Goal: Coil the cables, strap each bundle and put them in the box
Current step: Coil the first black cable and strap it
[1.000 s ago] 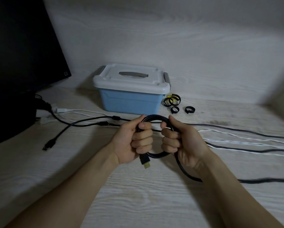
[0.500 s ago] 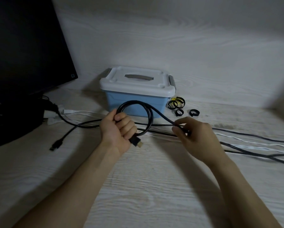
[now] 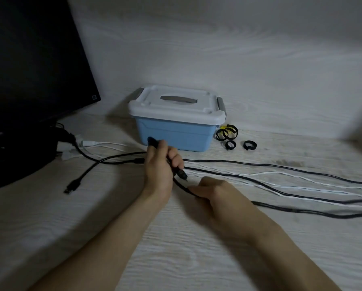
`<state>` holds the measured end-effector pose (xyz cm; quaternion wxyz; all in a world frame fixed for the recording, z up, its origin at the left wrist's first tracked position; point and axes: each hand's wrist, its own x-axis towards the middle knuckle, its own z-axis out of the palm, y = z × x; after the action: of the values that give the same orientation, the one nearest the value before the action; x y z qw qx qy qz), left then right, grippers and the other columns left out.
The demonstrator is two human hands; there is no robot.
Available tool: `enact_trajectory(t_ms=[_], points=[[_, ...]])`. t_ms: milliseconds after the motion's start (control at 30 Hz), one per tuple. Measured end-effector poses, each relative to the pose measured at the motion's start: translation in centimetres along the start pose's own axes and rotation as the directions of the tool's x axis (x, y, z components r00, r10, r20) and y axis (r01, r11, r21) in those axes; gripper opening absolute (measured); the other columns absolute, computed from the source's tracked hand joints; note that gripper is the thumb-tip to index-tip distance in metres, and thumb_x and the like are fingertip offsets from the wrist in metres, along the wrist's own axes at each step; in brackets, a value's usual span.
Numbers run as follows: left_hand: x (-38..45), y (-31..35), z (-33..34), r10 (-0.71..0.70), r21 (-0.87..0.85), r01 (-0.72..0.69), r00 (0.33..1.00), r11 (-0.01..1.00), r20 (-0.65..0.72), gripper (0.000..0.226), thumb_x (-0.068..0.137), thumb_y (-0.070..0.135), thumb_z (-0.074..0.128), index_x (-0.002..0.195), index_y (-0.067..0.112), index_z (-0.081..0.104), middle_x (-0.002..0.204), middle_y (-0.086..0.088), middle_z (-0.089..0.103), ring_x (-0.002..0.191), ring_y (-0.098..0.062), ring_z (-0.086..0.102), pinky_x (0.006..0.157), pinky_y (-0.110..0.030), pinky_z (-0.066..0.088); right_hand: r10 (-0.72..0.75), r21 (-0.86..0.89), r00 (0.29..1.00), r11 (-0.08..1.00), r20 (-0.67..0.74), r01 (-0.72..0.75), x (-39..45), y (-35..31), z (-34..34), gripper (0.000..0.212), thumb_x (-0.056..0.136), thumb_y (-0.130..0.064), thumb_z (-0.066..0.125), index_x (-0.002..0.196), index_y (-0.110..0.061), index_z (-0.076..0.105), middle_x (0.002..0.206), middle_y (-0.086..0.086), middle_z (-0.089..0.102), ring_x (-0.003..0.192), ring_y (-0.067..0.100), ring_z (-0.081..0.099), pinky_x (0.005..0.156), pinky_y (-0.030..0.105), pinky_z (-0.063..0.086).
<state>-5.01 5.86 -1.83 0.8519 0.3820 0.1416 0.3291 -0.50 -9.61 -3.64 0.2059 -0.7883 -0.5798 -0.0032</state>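
Note:
My left hand [image 3: 161, 164] grips the coiled part of a thick black cable [image 3: 301, 211], whose plug pokes out below the fingers. Just to its lower right, my right hand [image 3: 213, 192] pinches the same cable where it leaves the coil; the rest trails off to the right across the desk. Behind my hands stands the blue box [image 3: 175, 133] with its white lid clipped on. Several black strap rings [image 3: 227, 134] lie to the right of the box. A thinner black cable [image 3: 280, 164] and a white cable [image 3: 301, 187] stretch loose over the desk.
A dark monitor [image 3: 33, 59] fills the left side, with a black base and plugged leads beneath it. A black USB lead [image 3: 73, 185] ends on the desk at the left. A white wall closes off the back.
My left hand turned the coil edge-on, so the loop no longer shows open. My right hand slid down and closer to the left, drawing in more cable. The view shifted left.

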Motion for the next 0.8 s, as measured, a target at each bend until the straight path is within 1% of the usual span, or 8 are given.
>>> enact_trajectory(t_ms=[67,133,233,300,367,467,633,800], points=[[0.0,-0.9,-0.3,0.103,0.308,-0.130,0.989,0.942,0.103,0.026,0.106,0.012,0.033,0.080,0.015,0.032,0.058,0.004,0.038,0.048,-0.010,0.034,0.051,-0.028,0.032,-0.028,-0.083,0.998,0.996,-0.047,0.024,0.0,-0.1,0.0,0.038,0.091,-0.020,0.046,0.123,-0.033,0.062,0.091,-0.009,0.061,0.076,0.021,0.061,0.060,0.041,0.049],[-0.1,-1.6,-1.0,0.093,0.577,-0.222,0.965,0.786,0.245,0.023,0.104,0.018,0.039,0.081,0.013,0.038,0.060,0.004,0.043,0.053,-0.013,0.039,0.058,-0.034,0.036,-0.052,-0.102,0.987,0.994,-0.151,0.037,0.0,-0.3,-0.8,0.036,0.094,-0.031,0.048,0.127,-0.039,0.061,0.093,-0.011,0.072,0.075,0.016,0.066,0.059,0.036,0.051],[-0.5,-1.6,-1.5,-0.088,0.781,-0.286,0.913,0.555,0.397,0.017,0.100,0.030,0.044,0.090,0.017,0.051,0.077,0.000,0.057,0.071,-0.016,0.054,0.075,-0.039,0.047,-0.003,-0.017,0.943,1.000,-0.333,-0.003,0.0,-0.6,-1.7,0.020,0.082,-0.041,0.070,0.100,-0.031,0.067,0.082,-0.013,0.075,0.064,0.009,0.068,0.057,0.027,0.054],[-0.9,-1.4,-1.3,-0.204,0.829,-0.285,0.883,0.482,0.422,0.025,0.096,0.039,0.044,0.097,0.018,0.056,0.088,-0.005,0.064,0.084,-0.021,0.061,0.085,-0.047,0.051,0.004,-0.002,0.900,1.000,-0.435,-0.006,-0.1,-0.5,-2.0,0.028,0.071,-0.039,0.082,0.084,-0.026,0.061,0.070,-0.012,0.071,0.056,0.008,0.065,0.053,0.020,0.048],[-1.5,-1.1,-1.0,-0.302,0.814,-0.264,0.834,0.517,0.462,0.029,0.092,0.042,0.042,0.090,0.018,0.057,0.081,0.000,0.063,0.078,-0.017,0.059,0.080,-0.048,0.049,-0.046,-0.040,0.861,0.999,-0.506,0.029,-0.3,-0.5,-2.0,0.035,0.067,-0.035,0.086,0.074,-0.021,0.055,0.061,-0.010,0.064,0.049,0.010,0.058,0.047,0.025,0.046],[-2.4,-0.2,-0.6,-0.480,0.757,-0.088,0.725,0.647,0.494,0.030,0.096,0.031,0.043,0.071,0.016,0.053,0.057,0.004,0.045,0.053,-0.011,0.037,0.052,-0.032,0.029,-0.090,-0.027,0.820,0.996,-0.566,0.090,-0.4,-0.9,-2.0,0.042,0.067,-0.038,0.088,0.072,-0.019,0.050,0.058,-0.010,0.058,0.046,0.010,0.050,0.043,0.027,0.043],[-2.0,1.8,-0.6,-0.666,0.811,-0.029,0.552,0.585,0.501,0.051,0.092,0.041,0.040,0.070,-0.003,0.052,0.048,-0.006,0.029,0.039,-0.014,0.019,0.040,-0.022,0.015,-0.032,0.104,0.872,0.990,-0.489,0.095,-0.2,-1.0,-2.9,0.053,0.062,-0.052,0.088,0.074,-0.025,0.044,0.061,-0.008,0.061,0.049,0.010,0.044,0.045,0.026,0.043],[-0.9,3.3,-1.9,-0.716,0.726,0.186,0.444,0.662,0.539,0.039,0.088,0.042,0.055,0.057,0.022,0.042,0.042,0.006,0.025,0.036,-0.008,0.013,0.039,-0.027,0.004,0.078,0.137,0.904,0.990,-0.421,-0.022,-1.1,1.7,-5.6,0.048,0.056,-0.063,0.080,0.075,-0.021,0.067,0.056,-0.013,0.061,0.053,0.007,0.057,0.051,0.016,0.042]])
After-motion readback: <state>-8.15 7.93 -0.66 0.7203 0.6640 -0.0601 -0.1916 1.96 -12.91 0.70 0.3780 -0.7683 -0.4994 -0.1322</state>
